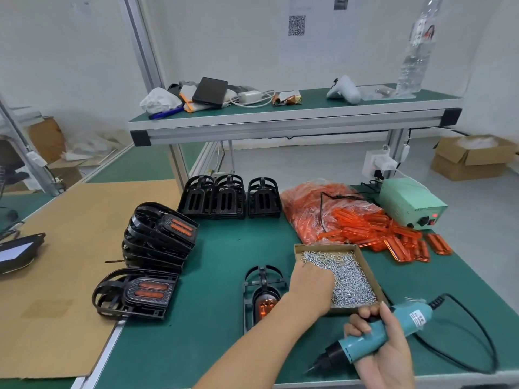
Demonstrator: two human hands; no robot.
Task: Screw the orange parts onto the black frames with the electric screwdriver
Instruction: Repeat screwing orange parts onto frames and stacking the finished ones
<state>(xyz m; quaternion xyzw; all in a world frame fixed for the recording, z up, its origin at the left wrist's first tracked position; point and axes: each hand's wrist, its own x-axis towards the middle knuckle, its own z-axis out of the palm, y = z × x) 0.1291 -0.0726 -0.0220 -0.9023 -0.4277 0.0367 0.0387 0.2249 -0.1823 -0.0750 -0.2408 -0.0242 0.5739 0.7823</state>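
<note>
A black frame (254, 293) with an orange part (266, 306) set in it lies on the green mat in front of me. My left hand (311, 287) reaches over it into the cardboard tray (368, 265) of small silver screws (348, 276), fingers curled down on the pile; whether a screw is pinched I cannot tell. My right hand (384, 349) grips the teal electric screwdriver (373, 335), its black tip pointing down-left near the front edge. Loose orange parts (398, 240) spill from a plastic bag (314, 211) behind the tray.
Finished frames with orange inserts are stacked at the left (160, 237), one lying in front (134, 294). Bare black frames (230, 196) stand at the back. A green power box (410, 202) sits at the right; the screwdriver cable (477, 332) loops by the front right corner. Cardboard sheet (70, 248) covers the left.
</note>
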